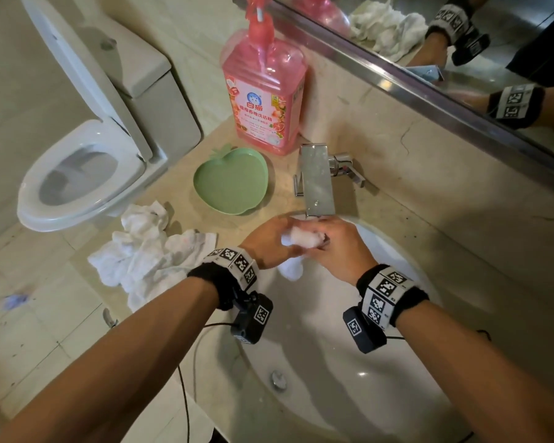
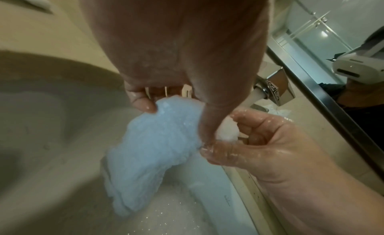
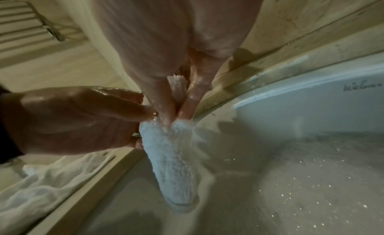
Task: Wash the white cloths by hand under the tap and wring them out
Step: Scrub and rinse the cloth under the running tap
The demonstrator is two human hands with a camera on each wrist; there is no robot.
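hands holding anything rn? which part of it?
Both hands grip one wet white cloth by its bunched upper end, under the tap: left hand and right hand side by side. The rest hangs free into the sink.

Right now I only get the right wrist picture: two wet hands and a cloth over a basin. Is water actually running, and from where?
Observer: Yes. The left wrist view shows a stream leaving the tap onto the white cloth, which the left hand and right hand both grip.
Operator: Is there any soap around?
Observer: A pink pump bottle stands on the counter, to the left of the tap.
Operator: Anything else up there?
Observer: A green apple-shaped dish, empty, sits just in front of that bottle.
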